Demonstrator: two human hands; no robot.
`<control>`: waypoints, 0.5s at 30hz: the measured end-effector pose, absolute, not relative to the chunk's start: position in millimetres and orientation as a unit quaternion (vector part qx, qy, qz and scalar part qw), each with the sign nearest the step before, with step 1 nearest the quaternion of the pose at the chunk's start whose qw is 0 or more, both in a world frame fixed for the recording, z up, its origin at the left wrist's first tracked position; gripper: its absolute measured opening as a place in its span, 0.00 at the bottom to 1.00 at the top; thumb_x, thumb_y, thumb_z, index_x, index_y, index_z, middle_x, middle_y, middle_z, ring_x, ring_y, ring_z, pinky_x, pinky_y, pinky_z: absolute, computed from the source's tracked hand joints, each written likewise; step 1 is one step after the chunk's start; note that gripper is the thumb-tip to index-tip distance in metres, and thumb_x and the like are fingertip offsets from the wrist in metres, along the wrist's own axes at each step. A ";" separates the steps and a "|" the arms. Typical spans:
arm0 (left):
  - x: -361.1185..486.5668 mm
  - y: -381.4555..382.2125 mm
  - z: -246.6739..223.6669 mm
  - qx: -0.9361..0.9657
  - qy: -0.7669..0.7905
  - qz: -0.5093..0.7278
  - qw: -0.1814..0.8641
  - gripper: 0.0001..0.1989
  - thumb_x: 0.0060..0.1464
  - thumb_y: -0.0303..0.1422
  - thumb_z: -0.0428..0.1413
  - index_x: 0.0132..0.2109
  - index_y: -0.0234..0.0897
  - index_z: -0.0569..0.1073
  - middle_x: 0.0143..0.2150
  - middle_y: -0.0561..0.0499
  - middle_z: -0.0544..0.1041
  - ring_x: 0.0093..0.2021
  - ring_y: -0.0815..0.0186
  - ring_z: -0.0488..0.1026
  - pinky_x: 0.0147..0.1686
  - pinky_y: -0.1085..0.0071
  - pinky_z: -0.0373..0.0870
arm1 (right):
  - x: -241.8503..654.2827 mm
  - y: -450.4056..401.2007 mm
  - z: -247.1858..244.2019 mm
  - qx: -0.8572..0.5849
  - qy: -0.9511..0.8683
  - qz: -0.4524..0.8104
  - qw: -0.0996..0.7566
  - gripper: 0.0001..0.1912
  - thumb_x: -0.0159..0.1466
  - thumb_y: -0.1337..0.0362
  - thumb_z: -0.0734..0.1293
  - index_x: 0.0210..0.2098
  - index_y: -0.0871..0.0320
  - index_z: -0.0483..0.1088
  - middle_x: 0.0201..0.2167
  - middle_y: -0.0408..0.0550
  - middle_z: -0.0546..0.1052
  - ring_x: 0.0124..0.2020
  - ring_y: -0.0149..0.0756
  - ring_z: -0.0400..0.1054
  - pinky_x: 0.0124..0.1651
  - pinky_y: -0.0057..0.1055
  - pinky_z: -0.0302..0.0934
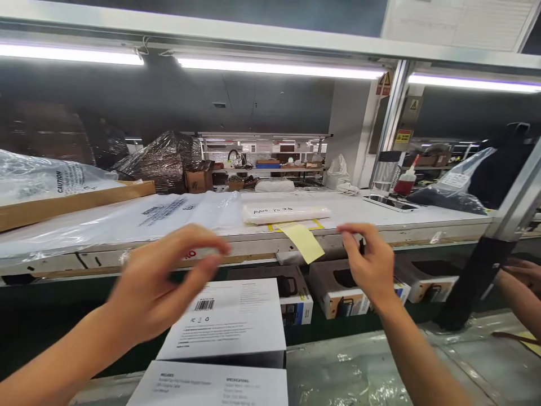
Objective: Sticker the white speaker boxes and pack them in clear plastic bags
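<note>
My left hand (156, 282) is raised over the left side of the white printed boxes, its thumb and index finger curved with a gap between them and nothing held. On the right, my right hand (369, 262) hovers before the bench edge; its thumb and index tips come close together, and no object shows in them. Between the hands, a yellow paper slip (303, 241) hangs over the bench edge, below a white plastic-wrapped packet (287, 212) with handwriting. Below are a white box with a barcode (228, 316) and, nearer, another white box (211, 386) with printed text.
Several picture-printed boxes (338, 293) stand under the bench edge. Plastic sheeting (169, 217) covers the bench's left part. A dark-wrapped metal post (477, 276) rises at right, with another person's hand (522, 273) beyond it. A red-liquid bottle (406, 180) stands behind.
</note>
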State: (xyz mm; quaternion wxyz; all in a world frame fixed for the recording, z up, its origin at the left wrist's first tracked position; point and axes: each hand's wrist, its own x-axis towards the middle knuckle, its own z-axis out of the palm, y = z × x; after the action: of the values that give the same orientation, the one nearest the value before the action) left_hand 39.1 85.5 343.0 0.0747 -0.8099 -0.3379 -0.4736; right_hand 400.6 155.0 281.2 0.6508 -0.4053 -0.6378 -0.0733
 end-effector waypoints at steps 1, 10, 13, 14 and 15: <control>61.6 98.5 357.2 -0.848 -0.303 -0.430 0.068 0.10 0.70 0.41 0.54 0.51 0.50 0.78 0.46 0.56 0.85 0.43 0.61 0.82 0.45 0.62 0.79 | 402.5 167.7 300.6 -0.406 -0.685 -0.067 0.601 0.10 0.73 0.58 0.65 0.44 0.51 0.78 0.44 0.51 0.83 0.49 0.47 0.75 0.55 0.46 0.68; 146.7 203.8 346.2 -0.870 -0.354 -0.321 0.117 0.15 0.72 0.42 0.55 0.40 0.37 0.76 0.40 0.47 0.83 0.47 0.53 0.77 0.51 0.54 0.71 | 374.2 192.6 326.2 -0.396 -0.798 -0.038 0.452 0.09 0.70 0.63 0.67 0.36 0.54 0.79 0.38 0.50 0.80 0.45 0.45 0.71 0.50 0.42 0.63; 136.6 209.4 337.7 -0.875 -0.322 -0.327 0.153 0.12 0.69 0.40 0.59 0.39 0.38 0.74 0.39 0.48 0.81 0.46 0.54 0.76 0.50 0.55 0.69 | 375.6 193.4 335.9 -0.401 -0.805 0.026 0.437 0.09 0.68 0.63 0.68 0.33 0.55 0.79 0.34 0.47 0.79 0.39 0.40 0.70 0.42 0.36 0.62; 133.2 210.1 336.7 -0.879 -0.312 -0.328 0.152 0.10 0.68 0.39 0.59 0.40 0.38 0.73 0.39 0.48 0.81 0.46 0.55 0.76 0.50 0.55 0.68 | 376.1 194.6 340.4 -0.403 -0.807 0.041 0.430 0.09 0.68 0.63 0.67 0.33 0.55 0.79 0.33 0.46 0.79 0.37 0.38 0.69 0.40 0.35 0.62; 130.3 210.6 336.5 -0.883 -0.303 -0.328 0.146 0.08 0.68 0.37 0.60 0.40 0.38 0.73 0.40 0.49 0.80 0.45 0.56 0.75 0.50 0.56 0.68 | 376.3 196.3 344.7 -0.406 -0.809 0.050 0.422 0.09 0.68 0.63 0.67 0.34 0.55 0.79 0.32 0.45 0.78 0.34 0.36 0.69 0.38 0.34 0.61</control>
State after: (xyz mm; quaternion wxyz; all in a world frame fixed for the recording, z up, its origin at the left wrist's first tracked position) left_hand 130.3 210.6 336.5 0.1464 -0.8829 -0.3028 -0.3277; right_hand 376.3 196.3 344.7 0.4222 -0.4056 -0.8092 0.0501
